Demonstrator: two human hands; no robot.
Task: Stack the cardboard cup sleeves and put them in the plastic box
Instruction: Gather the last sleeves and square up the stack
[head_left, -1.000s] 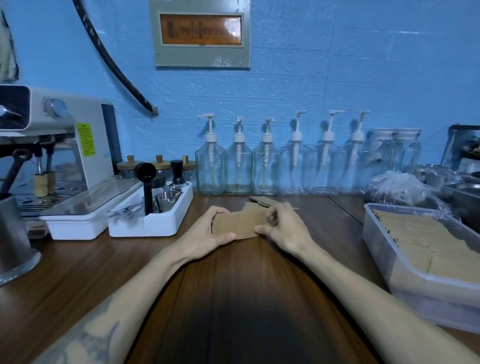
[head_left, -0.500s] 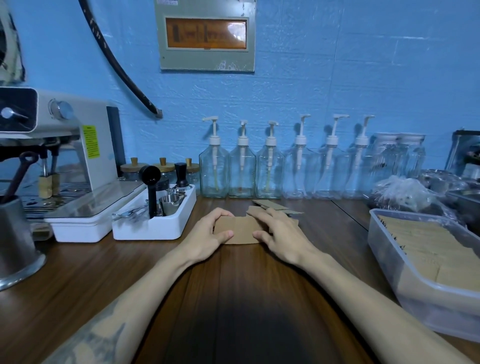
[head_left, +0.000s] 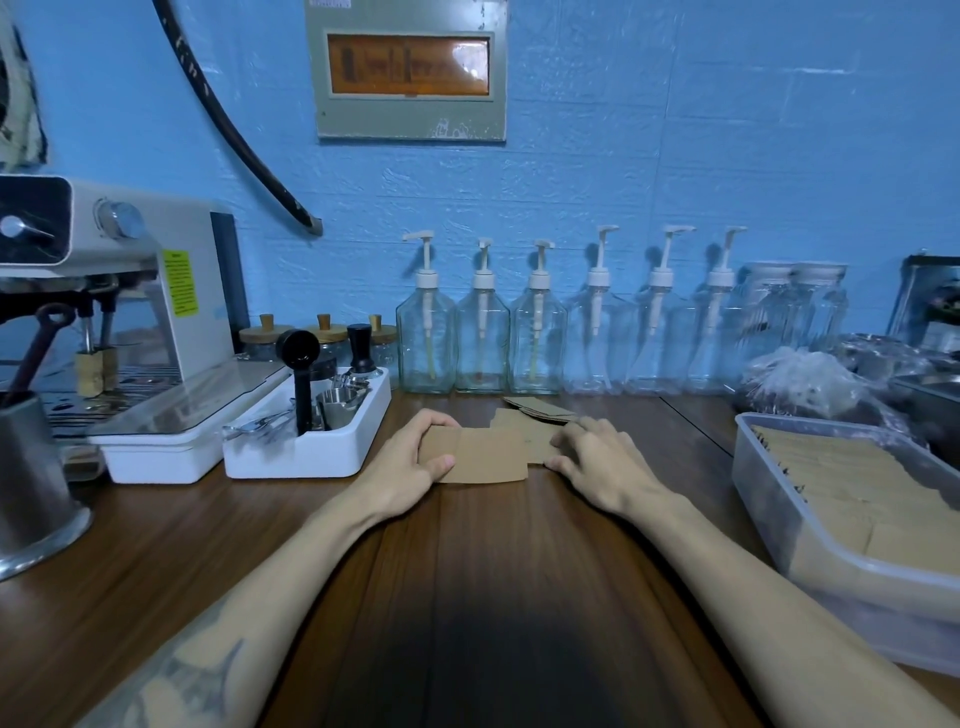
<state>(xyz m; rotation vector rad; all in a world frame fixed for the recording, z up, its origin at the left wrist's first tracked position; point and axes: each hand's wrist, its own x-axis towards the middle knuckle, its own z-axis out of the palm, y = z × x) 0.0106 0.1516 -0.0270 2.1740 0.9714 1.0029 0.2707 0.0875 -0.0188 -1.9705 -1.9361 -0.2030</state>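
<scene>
Cardboard cup sleeves (head_left: 480, 457) lie flat in the middle of the wooden table (head_left: 493, 597), with a few more loose sleeves (head_left: 540, 408) just behind them, near the row of pump bottles (head_left: 480, 343). No print shows on the sleeves; the yellow label (head_left: 180, 283) on the espresso machine (head_left: 119, 291) carries lines of writing too small to read, and the orange panel (head_left: 410, 65) on the blue wall is blurred. The left hand (head_left: 410, 460) grips the left end of the front sleeve — fingers curled over its far edge, thumb pressed on its near face. The right hand (head_left: 597, 460) lies on the sleeves at the right, fingers bent over the cardboard; whether it pinches one I cannot tell. The plastic box (head_left: 810, 525) stands at the table's right edge, well apart from the hands — already filled with rows of sleeves standing on edge.
</scene>
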